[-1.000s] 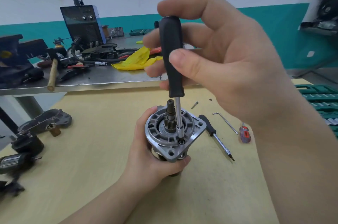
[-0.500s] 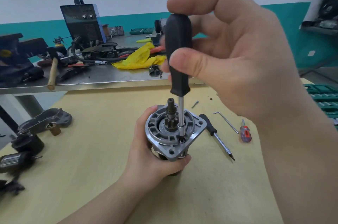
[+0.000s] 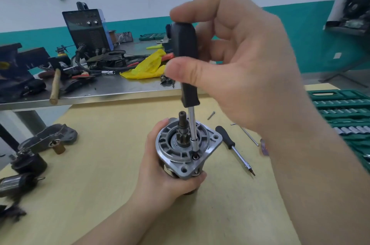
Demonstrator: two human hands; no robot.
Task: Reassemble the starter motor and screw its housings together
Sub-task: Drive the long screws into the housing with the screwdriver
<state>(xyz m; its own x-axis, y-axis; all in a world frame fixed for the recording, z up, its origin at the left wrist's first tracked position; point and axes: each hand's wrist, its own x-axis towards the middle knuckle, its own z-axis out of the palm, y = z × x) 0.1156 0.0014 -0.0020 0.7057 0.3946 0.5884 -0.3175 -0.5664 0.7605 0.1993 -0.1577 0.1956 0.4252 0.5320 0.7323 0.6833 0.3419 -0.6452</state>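
The starter motor point(image 3: 176, 152) stands upright on the wooden table, its silver front housing and pinion shaft facing up. My left hand point(image 3: 160, 174) grips its body from the left and below. My right hand point(image 3: 236, 72) pinches the black handle of a screwdriver point(image 3: 187, 64) between thumb and fingers. The driver stands nearly upright, and its bit sits in a black screw point(image 3: 195, 157) at the front right of the housing flange.
A second black screwdriver point(image 3: 233, 147), a hex key point(image 3: 247, 133) and a loose screw point(image 3: 211, 115) lie right of the motor. A green socket set point(image 3: 344, 116) sits at the right edge. Other motor parts point(image 3: 48, 138) lie at left. A cluttered steel bench point(image 3: 112, 88) stands behind.
My right hand has shifted its fingers on the screwdriver handle and moved slightly, with the bit staying in the same screw. My left hand and the motor have stayed put.
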